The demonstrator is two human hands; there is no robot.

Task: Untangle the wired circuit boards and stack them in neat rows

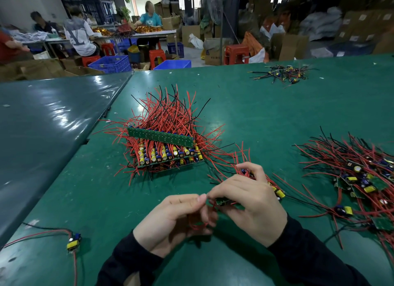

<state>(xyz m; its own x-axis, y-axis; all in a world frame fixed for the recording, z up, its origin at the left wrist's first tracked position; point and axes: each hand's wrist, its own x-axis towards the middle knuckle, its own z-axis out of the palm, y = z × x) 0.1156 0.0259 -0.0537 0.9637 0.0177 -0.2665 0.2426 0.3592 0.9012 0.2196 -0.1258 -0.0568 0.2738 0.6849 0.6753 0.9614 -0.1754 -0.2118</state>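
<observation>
Green counter [266,119]. Stacked circuit boards [168,151] stood in rows at 12 o'clock of the hands, red and black wires fanning outward. Tangled pile [362,179] lay at 3 o'clock. Right hand [247,202] gripped a strip of boards [229,201]; left hand [174,217] pinched its red wires [199,225]. Single loose board [73,242] lay at 9 o'clock; small scrap heap [283,73] at 1 o'clock.

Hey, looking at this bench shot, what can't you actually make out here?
Head view only:
- Board held by the right hand: mostly covered by fingers.
- Wires gripped in the left hand: count hidden.
- Tangled pile: cut off by right edge.
- Stack: lower layers hidden under wires.
</observation>
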